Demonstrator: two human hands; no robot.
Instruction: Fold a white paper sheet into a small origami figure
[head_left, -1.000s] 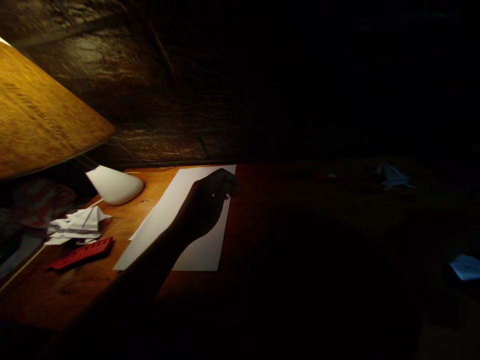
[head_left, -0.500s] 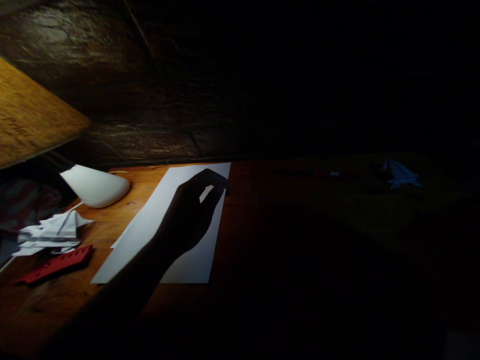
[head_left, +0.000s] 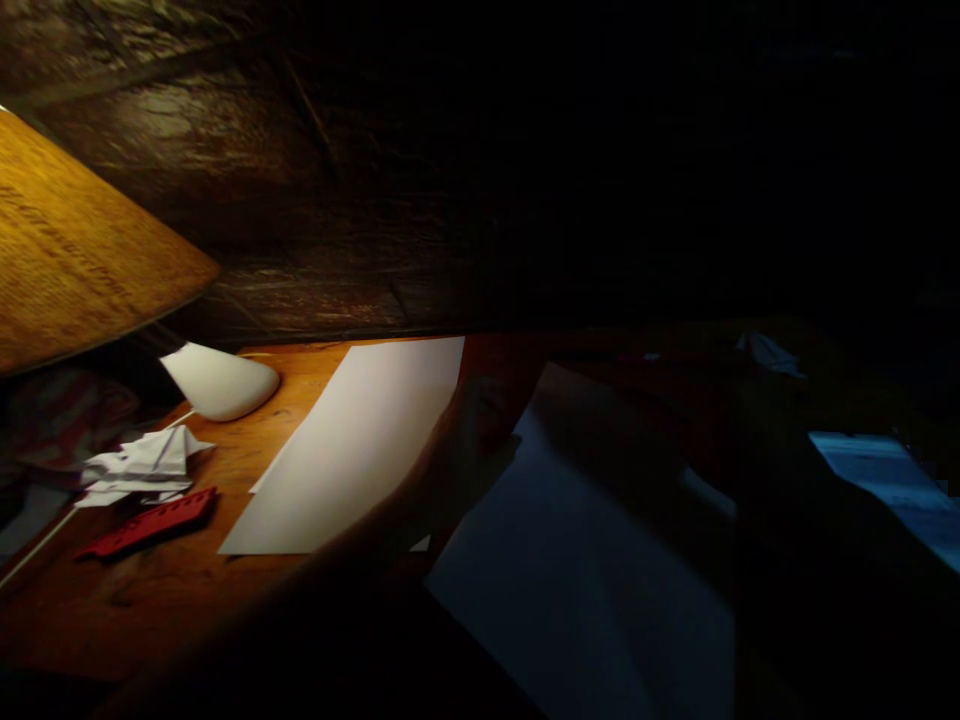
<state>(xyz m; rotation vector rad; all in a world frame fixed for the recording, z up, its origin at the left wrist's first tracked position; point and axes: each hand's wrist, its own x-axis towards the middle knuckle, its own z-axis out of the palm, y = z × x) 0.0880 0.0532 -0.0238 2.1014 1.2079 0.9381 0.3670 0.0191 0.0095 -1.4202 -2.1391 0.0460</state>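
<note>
A white sheet of paper hangs tilted in shadow in front of me, above the table. My right hand is at its far right side, almost lost in the dark, and seems to grip the sheet there. At the sheet's left edge is my left hand, its thumb pointing right and apart from the dim fingers. The thumb tip overlaps that edge; whether it touches cannot be made out. Under and left of my left forearm, more white paper lies on the lit wooden table.
On the left stand a lamp with a tan shade and a white rounded base. Near it lie folded white paper and a red slotted piece. A second folded paper and a glowing screen show at right.
The tilted sheet and my right arm have come into view from the right. My left hand has moved right, off the paper lying on the table. The glowing screen now shows.
</note>
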